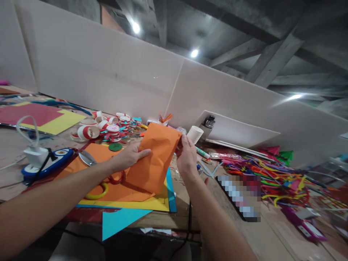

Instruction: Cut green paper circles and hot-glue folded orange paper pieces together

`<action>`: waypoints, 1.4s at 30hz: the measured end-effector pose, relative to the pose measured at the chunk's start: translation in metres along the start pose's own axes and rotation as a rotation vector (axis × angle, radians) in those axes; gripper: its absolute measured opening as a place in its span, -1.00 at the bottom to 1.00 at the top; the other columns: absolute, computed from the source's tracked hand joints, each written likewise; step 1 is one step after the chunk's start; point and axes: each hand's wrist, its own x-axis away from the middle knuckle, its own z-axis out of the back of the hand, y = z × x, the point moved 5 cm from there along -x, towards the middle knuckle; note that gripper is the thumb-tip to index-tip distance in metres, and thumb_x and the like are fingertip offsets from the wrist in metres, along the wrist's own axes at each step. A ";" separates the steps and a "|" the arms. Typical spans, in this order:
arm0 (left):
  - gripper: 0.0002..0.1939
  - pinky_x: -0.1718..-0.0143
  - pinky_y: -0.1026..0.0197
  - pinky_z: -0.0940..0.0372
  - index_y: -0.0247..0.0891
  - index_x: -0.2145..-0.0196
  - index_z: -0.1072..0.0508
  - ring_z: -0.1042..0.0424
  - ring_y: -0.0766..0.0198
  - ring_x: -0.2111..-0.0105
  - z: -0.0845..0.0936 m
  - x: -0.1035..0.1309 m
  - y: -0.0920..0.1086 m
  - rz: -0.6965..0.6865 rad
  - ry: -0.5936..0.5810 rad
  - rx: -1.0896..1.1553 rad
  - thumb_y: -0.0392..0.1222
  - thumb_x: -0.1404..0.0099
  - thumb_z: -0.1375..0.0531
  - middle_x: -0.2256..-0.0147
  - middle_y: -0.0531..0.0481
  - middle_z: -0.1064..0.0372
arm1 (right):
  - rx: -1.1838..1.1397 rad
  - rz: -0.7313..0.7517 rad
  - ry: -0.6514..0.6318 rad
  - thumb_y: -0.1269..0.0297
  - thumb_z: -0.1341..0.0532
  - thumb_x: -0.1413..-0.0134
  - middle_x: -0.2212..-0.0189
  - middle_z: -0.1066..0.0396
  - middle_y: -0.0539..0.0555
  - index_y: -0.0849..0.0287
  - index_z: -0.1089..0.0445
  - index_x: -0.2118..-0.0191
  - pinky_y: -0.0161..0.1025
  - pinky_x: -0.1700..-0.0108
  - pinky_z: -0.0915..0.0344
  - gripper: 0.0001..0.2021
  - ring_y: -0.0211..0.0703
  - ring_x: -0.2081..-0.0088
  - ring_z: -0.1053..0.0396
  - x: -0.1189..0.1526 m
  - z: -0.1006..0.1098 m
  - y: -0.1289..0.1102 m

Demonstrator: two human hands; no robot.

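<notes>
Spanning both hands [130,156] [187,156]: orange paper [156,159]

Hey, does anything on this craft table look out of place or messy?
A blue paper triangle hangs over the table's front edge. Pipe cleaners lie in a tangled heap on the right. The orange paper sheet held by the left hand and right hand looks creased.

White partition boards [108,72] under concrete ceiling beams [274,58], lamps [135,27] lit.
</notes>
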 end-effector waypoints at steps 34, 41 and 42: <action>-0.54 0.47 0.25 -0.41 -0.26 0.16 -0.53 -0.54 0.17 0.44 -0.014 0.007 -0.024 0.270 -0.075 0.283 0.18 -0.18 -0.24 0.33 -0.11 -0.57 | -0.027 -0.191 -0.077 0.17 -0.38 0.13 0.20 -0.56 0.06 0.14 -0.46 0.15 -0.21 0.22 -0.43 -0.64 -0.17 0.30 -0.51 0.019 -0.003 0.056; -0.64 0.41 0.19 -0.43 -0.29 0.26 -0.56 -0.55 0.10 0.40 -0.013 0.008 -0.024 0.279 -0.025 0.279 0.06 -0.13 -0.32 0.35 -0.13 -0.57 | -0.028 -0.107 -0.107 0.14 -0.36 0.10 0.22 -0.56 0.05 0.14 -0.46 0.19 -0.21 0.24 -0.42 -0.68 -0.14 0.28 -0.50 0.014 -0.003 0.040; -0.65 0.41 0.20 -0.42 -0.29 0.27 -0.56 -0.55 0.09 0.39 -0.014 0.008 -0.025 0.290 -0.034 0.267 0.06 -0.13 -0.31 0.36 -0.13 -0.57 | -0.036 -0.088 -0.106 0.13 -0.35 0.09 0.22 -0.56 0.05 0.14 -0.46 0.20 -0.21 0.23 -0.42 -0.69 -0.13 0.26 -0.50 0.012 -0.002 0.037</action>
